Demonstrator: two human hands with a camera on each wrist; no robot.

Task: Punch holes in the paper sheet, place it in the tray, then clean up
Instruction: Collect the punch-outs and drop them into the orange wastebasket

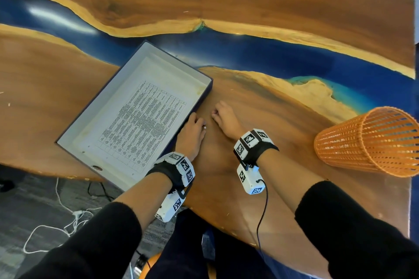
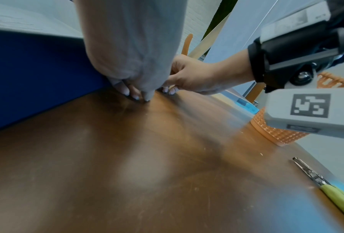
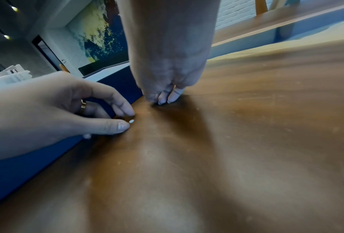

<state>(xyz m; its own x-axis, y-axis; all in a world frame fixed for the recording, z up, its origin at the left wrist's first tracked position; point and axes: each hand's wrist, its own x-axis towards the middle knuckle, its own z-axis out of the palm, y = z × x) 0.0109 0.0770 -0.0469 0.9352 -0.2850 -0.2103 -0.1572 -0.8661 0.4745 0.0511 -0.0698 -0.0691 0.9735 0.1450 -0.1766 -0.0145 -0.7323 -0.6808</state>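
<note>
The printed paper sheet (image 1: 140, 120) lies flat in the grey tray (image 1: 101, 92), whose blue outer wall (image 2: 37, 75) runs beside both hands. A small white paper dot (image 1: 204, 127) lies on the wooden table just off the tray's right wall. My left hand (image 1: 202, 125) rests there with thumb and forefinger set either side of the dot (image 3: 131, 121), a small gap between them. My right hand (image 1: 214, 113) stands a little farther back, its fingertips (image 3: 163, 99) bunched together and pressed down on the wood. Nothing shows between them.
An orange mesh basket (image 1: 367, 140) lies on its side at the right of the table. A punch tool with green handles (image 2: 336, 198) lies near the table's near edge. A blue resin strip (image 1: 249, 52) crosses the table behind the tray. Cables lie on the floor (image 1: 56, 229).
</note>
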